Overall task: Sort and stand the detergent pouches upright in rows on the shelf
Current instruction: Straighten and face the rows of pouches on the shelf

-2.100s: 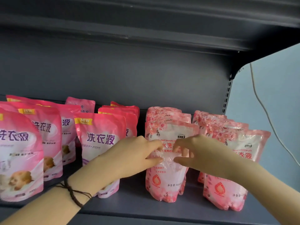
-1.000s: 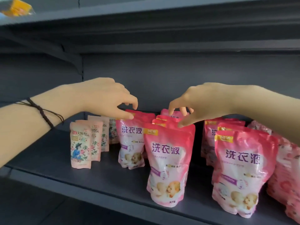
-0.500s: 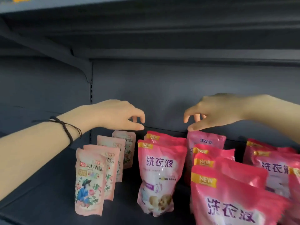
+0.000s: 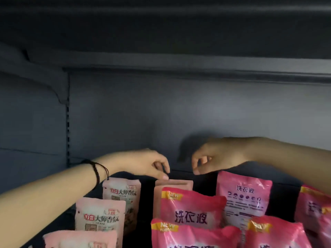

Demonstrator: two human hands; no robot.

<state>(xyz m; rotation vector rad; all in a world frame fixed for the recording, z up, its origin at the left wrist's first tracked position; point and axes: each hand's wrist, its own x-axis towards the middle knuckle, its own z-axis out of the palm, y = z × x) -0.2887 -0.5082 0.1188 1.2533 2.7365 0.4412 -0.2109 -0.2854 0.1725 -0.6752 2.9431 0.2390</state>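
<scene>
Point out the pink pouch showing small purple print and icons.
Head view, right of centre in the back row: the pouch stands just below the right hand, behind and right of the NEW-labelled pouch.

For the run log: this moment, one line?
left hand: fingers touch rear pale pouch top | right hand: curled, holding nothing

bright pink pouches [image 4: 192,208], pale pink pouches [image 4: 100,214], dark grey shelf [image 4: 161,122].
</scene>
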